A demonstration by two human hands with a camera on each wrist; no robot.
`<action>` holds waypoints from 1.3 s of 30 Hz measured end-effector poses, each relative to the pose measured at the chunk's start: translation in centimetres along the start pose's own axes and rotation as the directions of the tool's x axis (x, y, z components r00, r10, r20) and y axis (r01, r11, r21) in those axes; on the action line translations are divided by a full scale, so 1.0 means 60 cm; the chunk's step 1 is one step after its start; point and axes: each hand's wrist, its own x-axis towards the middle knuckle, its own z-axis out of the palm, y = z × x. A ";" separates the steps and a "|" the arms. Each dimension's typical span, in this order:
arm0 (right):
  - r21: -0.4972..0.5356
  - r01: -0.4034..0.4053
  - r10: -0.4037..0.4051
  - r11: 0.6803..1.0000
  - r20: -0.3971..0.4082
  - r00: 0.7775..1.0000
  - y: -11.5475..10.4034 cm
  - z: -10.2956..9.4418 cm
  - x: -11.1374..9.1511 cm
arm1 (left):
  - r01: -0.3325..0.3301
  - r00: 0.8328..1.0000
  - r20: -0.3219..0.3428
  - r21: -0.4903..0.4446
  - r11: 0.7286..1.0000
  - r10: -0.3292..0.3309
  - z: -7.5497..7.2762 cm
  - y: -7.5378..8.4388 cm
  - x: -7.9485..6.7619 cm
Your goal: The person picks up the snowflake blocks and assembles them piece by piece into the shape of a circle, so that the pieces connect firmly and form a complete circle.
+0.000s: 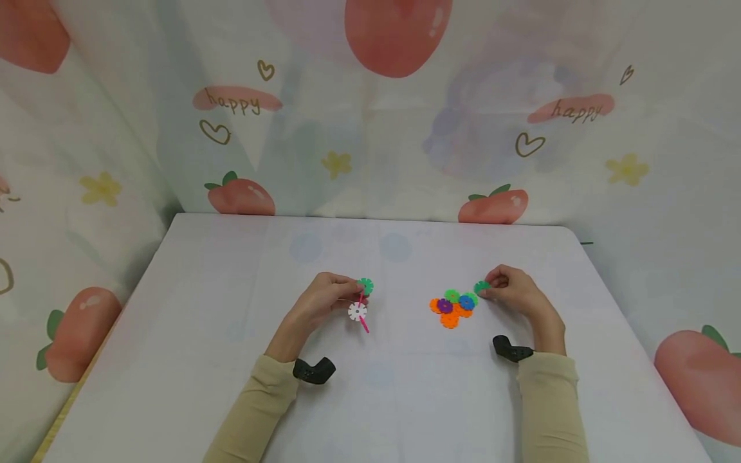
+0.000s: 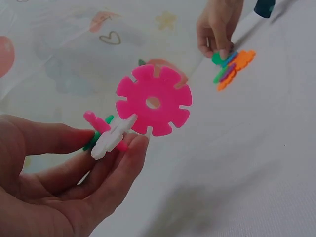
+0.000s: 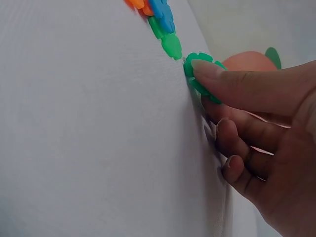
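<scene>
Beige left sleeve (image 1: pixel 251 411) is closest to the lens, coming in from the bottom, with a chunky black wrist device (image 1: pixel 314 371) at the cuff. Just past that, the left hand (image 1: pixel 324 297) is pinching a little cluster of notched flower-shaped discs between thumb and fingers, held up over the white surface (image 1: pixel 405 399). The cluster has a green disc (image 1: pixel 366 285) by the fingertips, a white disc (image 1: pixel 353 313) below it, and a second pink piece (image 1: pixel 365 326) seen edge-on, crossing the white one. From the left wrist you also get a big pink disc (image 2: pixel 170 98) facing the camera almost flat-on, with the white one standing at an angle to it.

Moving right, there's a loose overlapping pile on the surface: orange discs (image 1: pixel 449 321) at the bottom, a purple disc (image 1: pixel 444 306) and a light green disc (image 1: pixel 451 296) on top, then a blue disc (image 1: pixel 466 302) towards the right.

Just beside the pile's right end is a loose green disc (image 1: pixel 480 287), pinched by the right hand (image 1: pixel 516 292), other fingers curled in. Can't tell if it's touching the surface. Then another black device (image 1: pixel 512 349) and the beige right sleeve (image 1: pixel 552 411).

Backdrop (image 1: pixel 370 138) is peach-print cloth, "happy" written on it twice.
</scene>
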 end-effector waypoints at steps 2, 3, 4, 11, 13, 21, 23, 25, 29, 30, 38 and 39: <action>0.009 0.004 -0.004 1.000 -0.009 1.000 -0.003 0.000 0.000 | 0.001 1.000 -0.004 0.006 1.000 -0.001 0.000 0.000 0.000; 0.013 0.005 -0.005 1.000 -0.014 1.000 -0.005 0.000 0.000 | 0.000 1.000 -0.003 0.005 1.000 0.000 0.000 0.000 0.000; 0.016 0.008 -0.007 1.000 -0.017 1.000 -0.007 0.000 0.000 | 0.001 1.000 -0.003 0.002 1.000 -0.001 -0.001 0.000 0.000; -0.006 0.048 -0.049 0.999 -0.053 0.997 -0.023 0.006 0.004 | -0.012 0.998 0.054 -0.031 0.999 0.013 -0.003 0.002 -0.005; -0.020 0.071 -0.072 0.997 -0.070 0.995 -0.029 0.011 0.007 | -0.014 0.998 0.065 -0.035 0.999 0.016 -0.004 0.002 -0.006; 0.012 0.150 -0.148 0.989 -0.099 0.984 -0.067 0.034 0.011 | -0.013 0.998 0.062 -0.028 1.000 0.015 -0.003 0.002 -0.004; 0.038 0.168 -0.164 0.985 -0.091 0.982 -0.077 0.040 0.012 | -0.012 0.998 0.059 -0.026 1.000 0.014 -0.003 0.002 -0.003; 0.072 0.184 -0.179 0.980 -0.076 0.981 -0.086 0.046 0.012 | -0.012 0.999 0.051 -0.021 1.000 0.013 -0.002 0.002 -0.004; 0.106 0.217 -0.212 0.970 -0.051 0.976 -0.103 0.057 0.012 | -0.009 0.999 0.031 -0.010 1.000 0.009 -0.001 0.003 -0.004; 0.111 0.224 -0.220 0.968 -0.049 0.974 -0.107 0.061 0.013 | -0.009 1.000 0.026 -0.008 1.000 0.009 -0.001 0.003 -0.005; 0.165 0.238 -0.232 0.957 -0.051 0.971 -0.143 0.085 0.012 | -0.018 1.000 0.016 -0.018 1.000 0.018 -0.001 0.002 -0.006; 0.171 0.243 -0.238 0.955 -0.049 0.970 -0.147 0.089 0.012 | -0.017 1.000 0.020 -0.021 1.000 0.018 -0.001 0.001 -0.005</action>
